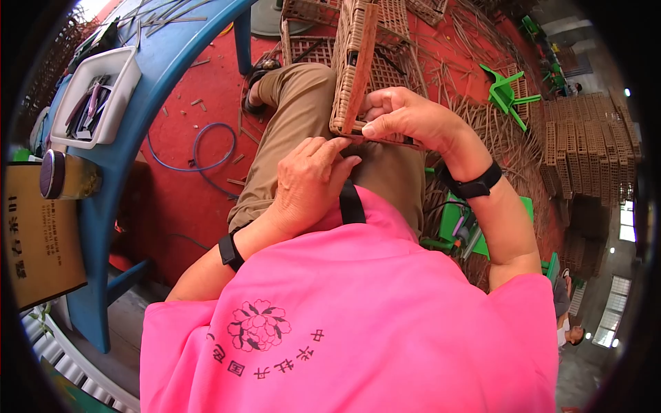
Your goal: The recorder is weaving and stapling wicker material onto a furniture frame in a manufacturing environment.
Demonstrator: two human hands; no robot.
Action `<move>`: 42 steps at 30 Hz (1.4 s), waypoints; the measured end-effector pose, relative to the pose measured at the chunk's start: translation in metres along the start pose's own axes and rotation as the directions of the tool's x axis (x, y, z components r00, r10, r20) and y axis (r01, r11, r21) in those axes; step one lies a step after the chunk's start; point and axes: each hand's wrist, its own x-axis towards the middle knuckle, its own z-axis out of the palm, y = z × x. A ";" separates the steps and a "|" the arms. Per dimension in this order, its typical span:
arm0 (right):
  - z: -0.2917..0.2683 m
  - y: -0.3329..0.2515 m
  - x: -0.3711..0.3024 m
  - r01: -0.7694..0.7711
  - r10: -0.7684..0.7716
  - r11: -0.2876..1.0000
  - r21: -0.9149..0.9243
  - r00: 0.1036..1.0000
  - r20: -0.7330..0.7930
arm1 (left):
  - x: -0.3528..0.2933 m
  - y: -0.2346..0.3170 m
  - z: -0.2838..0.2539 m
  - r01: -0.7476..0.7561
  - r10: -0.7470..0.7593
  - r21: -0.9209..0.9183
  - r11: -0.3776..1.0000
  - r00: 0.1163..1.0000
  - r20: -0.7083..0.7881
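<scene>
Working over the lap in the head view, the person has a woven wicker piece point(340, 89) upright between the knees, its near corner at the two hands and its upper end cut off by the top edge. A flat reddish-brown strip point(362, 69) runs along it. Lattice baskets stand behind; where the piece ends and they begin is hard to make out.

On the blue surface point(160, 51) at the left sits a white tray point(118, 110) holding a jumble of slender tools point(88, 110), some dark, one purplish; they overlap too much to count. Beside it, a clear jar point(81, 177) with a dark lid has yellowish contents that cannot be identified. A brown carton point(45, 241) is nearest the left rim, its inside out of sight. At the right, a green stool point(446, 226) carries tools, partly covered by the forearm, and stacked lattice pieces point(585, 138) stand farther off.

The right hand point(410, 120) has its thumb and bent fingers closed on the near corner; the gripped spot itself is hidden. The left hand point(310, 172) lies below, fingers loosely bent and tips at the same corner; whether they grip it cannot be told.
</scene>
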 end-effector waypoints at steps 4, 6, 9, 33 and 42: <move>0.001 -0.002 -0.002 0.016 -0.015 1.000 -0.006 1.000 0.021 | -0.005 0.001 0.003 0.150 -0.148 -0.088 0.985 0.989 0.023; 0.002 -0.003 -0.003 0.007 -0.007 1.000 -0.011 1.000 0.021 | -0.005 0.004 0.010 0.369 -0.360 -0.405 0.836 0.927 0.102; 0.001 -0.002 -0.003 0.014 -0.014 1.000 -0.026 1.000 0.015 | -0.003 0.007 0.013 0.545 -0.523 -0.712 0.442 0.802 0.289; 0.011 0.014 -0.014 0.090 -0.224 0.850 -0.518 0.953 -0.203 | 0.015 0.008 -0.009 0.734 -0.398 -0.643 0.217 0.668 0.629; 0.003 0.004 -0.006 0.024 -0.047 0.943 -0.333 0.997 -0.062 | 0.003 0.021 -0.016 0.369 -0.284 -0.565 0.739 0.930 0.235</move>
